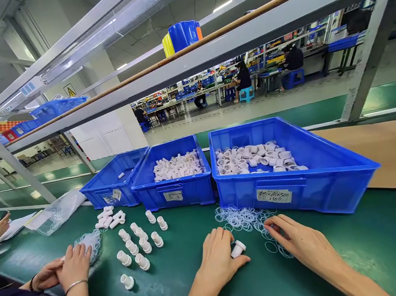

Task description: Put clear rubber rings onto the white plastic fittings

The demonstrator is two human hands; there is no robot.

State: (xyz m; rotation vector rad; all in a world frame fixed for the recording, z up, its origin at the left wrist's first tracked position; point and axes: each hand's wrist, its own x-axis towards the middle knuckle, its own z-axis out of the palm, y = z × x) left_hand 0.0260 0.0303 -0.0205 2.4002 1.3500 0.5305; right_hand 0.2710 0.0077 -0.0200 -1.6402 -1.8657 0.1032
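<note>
My left hand (220, 259) is closed around a white flanged plastic fitting (238, 248), which lies tilted between thumb and fingers just above the green table. To its right, my right hand (299, 238) has thumb and fingertips pinched together at the edge of a pile of thin clear rings (244, 218); whether a ring is between them is too small to tell. Several loose rings (276, 246) lie beside those fingertips. Left of my hands, several white fittings (142, 261) stand upright on the table.
Three blue bins stand behind: the right bin (327, 184) and middle bin (190, 190) hold white parts, the left bin (92, 189) one small piece. A co-worker's hands (73, 264) are at the left by another ring pile (94, 240). Brown cardboard (394, 154) lies at right.
</note>
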